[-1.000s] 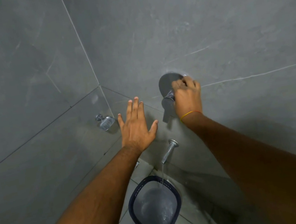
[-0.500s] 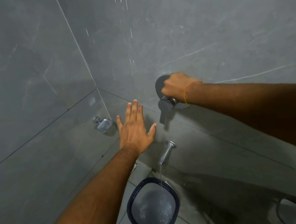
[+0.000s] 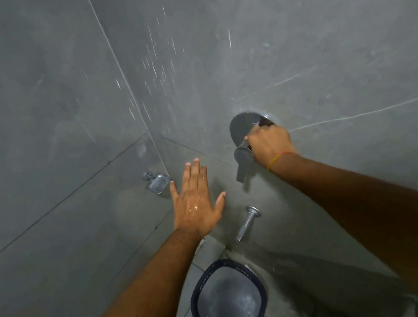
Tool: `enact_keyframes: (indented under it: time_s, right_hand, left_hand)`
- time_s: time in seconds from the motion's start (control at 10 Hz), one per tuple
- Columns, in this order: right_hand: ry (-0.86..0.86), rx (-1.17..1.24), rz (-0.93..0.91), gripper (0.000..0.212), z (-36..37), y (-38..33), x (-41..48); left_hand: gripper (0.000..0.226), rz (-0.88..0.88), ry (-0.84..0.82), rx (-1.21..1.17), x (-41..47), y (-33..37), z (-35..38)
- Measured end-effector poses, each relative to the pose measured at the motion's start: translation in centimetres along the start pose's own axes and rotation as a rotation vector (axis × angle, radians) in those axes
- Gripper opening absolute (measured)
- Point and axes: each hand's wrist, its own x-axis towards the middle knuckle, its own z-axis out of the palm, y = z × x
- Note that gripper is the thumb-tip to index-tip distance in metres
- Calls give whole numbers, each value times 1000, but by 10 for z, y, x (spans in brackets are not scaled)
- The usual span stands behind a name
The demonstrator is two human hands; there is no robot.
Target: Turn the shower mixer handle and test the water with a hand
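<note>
Far more water drops (image 3: 157,65) now streak down from twelve o'clock than half a second ago, and none fell a second ago. The back of the left hand (image 3: 195,201), dry in both earlier pictures, now glistens with wet beads, fingers spread flat. The right hand (image 3: 269,143) now sits at three o'clock of the mixer handle (image 3: 243,164), its forearm again angled up from five o'clock as a second ago.

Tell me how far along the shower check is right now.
Done: water drops are falling from above. In hand: the right hand grips the chrome wall mixer handle, and the open left hand, already wet, sits under the spray. Left: judging the water. The chrome wall spout looks to be running into the dark-rimmed bucket.
</note>
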Motion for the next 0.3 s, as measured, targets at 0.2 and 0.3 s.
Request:
enact_keyframes:
  time_s: [0.2,0.3]
  right_hand:
    - [-19,225,57,35,-54,11,-26]
    - [216,389,107,39,-122,15,-61]
  left_hand:
    - [83,-22,180,17,-24,-17,-71]
    - [82,-16,353,8,-42,-24,-146]
